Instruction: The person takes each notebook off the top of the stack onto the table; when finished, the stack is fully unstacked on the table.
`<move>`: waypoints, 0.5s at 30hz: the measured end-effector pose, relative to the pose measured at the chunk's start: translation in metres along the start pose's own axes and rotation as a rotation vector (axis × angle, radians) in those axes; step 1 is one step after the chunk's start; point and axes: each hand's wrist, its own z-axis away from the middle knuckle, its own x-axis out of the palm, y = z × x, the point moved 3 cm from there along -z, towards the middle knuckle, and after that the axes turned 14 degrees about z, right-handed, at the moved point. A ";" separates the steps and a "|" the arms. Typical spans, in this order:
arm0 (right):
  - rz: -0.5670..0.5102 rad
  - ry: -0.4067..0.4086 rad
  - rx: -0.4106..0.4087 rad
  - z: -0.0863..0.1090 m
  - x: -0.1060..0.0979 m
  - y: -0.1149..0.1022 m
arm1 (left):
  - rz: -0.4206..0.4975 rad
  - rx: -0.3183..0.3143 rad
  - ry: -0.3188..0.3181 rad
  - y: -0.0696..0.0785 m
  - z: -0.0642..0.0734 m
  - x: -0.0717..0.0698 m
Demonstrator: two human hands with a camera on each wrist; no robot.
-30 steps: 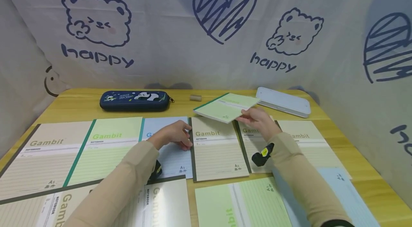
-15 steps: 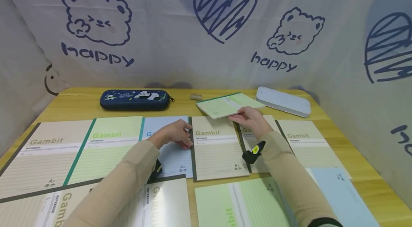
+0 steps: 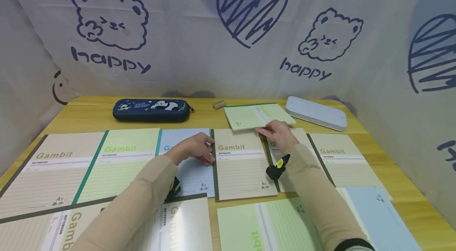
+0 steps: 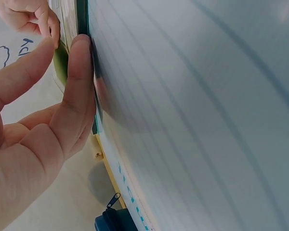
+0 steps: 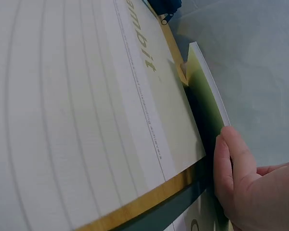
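In the head view my right hand (image 3: 280, 134) pinches the near edge of a small green notebook (image 3: 247, 117). That notebook lies along the back of the table, green spine to the rear, its near edge raised; the right wrist view shows its underside tilted up behind a beige notebook (image 5: 135, 125). My left hand (image 3: 195, 147) rests over a blue notebook (image 3: 189, 181), fingertips at the dark spine of the beige notebook (image 3: 246, 172) beside it. In the left wrist view, the thumb and fingers (image 4: 77, 77) of that hand are apart, with nothing held between them.
Several more notebooks cover the table in rows, including a green one (image 3: 124, 168) and a far-left beige one (image 3: 53, 172). Behind them lie a dark blue panda pencil case (image 3: 151, 110), a small brown block (image 3: 219, 105) and a white case (image 3: 316, 113). Printed cloth hangs behind.
My right hand has moved slightly left, turning the green notebook so its spine runs along the back and lowering it. The small brown block has turned. My left hand stays put.
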 end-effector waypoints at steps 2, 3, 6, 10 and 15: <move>-0.037 0.009 -0.006 -0.001 -0.002 -0.001 | 0.005 0.008 -0.001 0.000 0.000 0.001; -0.062 0.013 -0.006 -0.002 -0.004 -0.001 | 0.005 0.012 -0.001 0.000 0.000 0.001; -0.103 0.020 -0.006 -0.002 -0.007 -0.002 | 0.005 0.019 0.001 0.000 0.001 0.001; -0.147 0.005 -0.014 -0.001 -0.010 -0.005 | 0.008 0.026 -0.001 0.000 0.002 0.000; -0.156 0.002 -0.040 -0.001 -0.013 -0.011 | 0.006 0.021 0.005 0.000 0.002 0.000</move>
